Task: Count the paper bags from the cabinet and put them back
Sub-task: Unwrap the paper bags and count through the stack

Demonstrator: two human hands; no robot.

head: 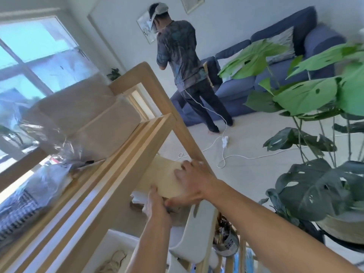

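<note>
Both hands, left hand (156,203) and right hand (192,181), pinch the bags (163,180); tilted between them, the stack could slip out.

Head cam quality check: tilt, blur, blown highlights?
Head view: horizon strongly tilted, wide-angle bending at the edges; window blown out to pale blue, backlighting the shelf; plant leaves at right motion-smeared; both hands on the paper bags fairly sharp, evenly lit.
</note>
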